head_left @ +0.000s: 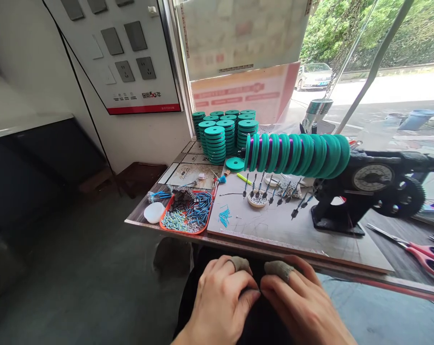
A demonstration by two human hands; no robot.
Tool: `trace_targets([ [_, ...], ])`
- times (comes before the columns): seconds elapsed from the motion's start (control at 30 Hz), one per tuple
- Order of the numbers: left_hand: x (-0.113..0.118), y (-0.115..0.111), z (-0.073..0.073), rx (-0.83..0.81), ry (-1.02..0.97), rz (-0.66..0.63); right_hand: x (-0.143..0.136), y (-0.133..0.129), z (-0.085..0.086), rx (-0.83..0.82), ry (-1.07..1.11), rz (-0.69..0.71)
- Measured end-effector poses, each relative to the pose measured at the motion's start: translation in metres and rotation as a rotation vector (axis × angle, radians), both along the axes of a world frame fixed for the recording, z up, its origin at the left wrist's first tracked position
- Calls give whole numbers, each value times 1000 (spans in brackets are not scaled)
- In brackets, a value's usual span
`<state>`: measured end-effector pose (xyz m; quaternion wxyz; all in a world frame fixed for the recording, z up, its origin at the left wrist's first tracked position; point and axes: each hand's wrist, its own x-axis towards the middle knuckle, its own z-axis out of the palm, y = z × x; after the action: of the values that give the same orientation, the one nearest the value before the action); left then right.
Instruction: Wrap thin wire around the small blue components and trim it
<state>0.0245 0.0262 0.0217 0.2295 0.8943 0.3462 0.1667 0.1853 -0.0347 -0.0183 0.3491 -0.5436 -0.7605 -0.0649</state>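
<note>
My left hand (226, 292) and my right hand (298, 292) are held close together over my lap, just in front of the table edge. Both have curled, pinching fingers, and a greyish cover sits on one finger of each. Anything between the fingertips is hidden or too small to make out. Beyond them on the board (274, 230) stands a black winding machine (373, 177) carrying a row of green spools (298, 153). Small dark pieces (272, 197) hang below the spools on thin lines. Near these is a round dish (257, 199) of tiny beads.
At left, an orange tray (161, 224) holds blue and dark small parts beside a white bowl (154, 212). Stacks of green spools (215, 143) stand at the back. Red-handled scissors (418, 254) lie at right. Loose blue sticks (224, 216) rest on the board.
</note>
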Motion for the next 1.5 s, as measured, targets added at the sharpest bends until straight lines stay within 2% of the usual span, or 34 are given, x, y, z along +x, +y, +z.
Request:
trace_targets([
  [0.1, 2, 0, 0, -22, -23, 14, 1, 0, 2, -48, -25, 49],
  [0.47, 4, 0, 3, -56, -46, 89, -7, 2, 6, 20, 86, -10],
  [0.93, 10, 0, 4, -31, -35, 90, -3, 3, 13, 39, 92, 4],
  [1.07, 3, 2, 4, -93, 2, 137, -3, 4, 16, 50, 137, -19],
  [1.17, -6, 4, 5, -130, -21, 119, -4, 5, 18, 59, 129, -21],
  [1.5, -14, 4, 4, -135, -136, 96, -8, 15, 21, 106, 80, 91],
])
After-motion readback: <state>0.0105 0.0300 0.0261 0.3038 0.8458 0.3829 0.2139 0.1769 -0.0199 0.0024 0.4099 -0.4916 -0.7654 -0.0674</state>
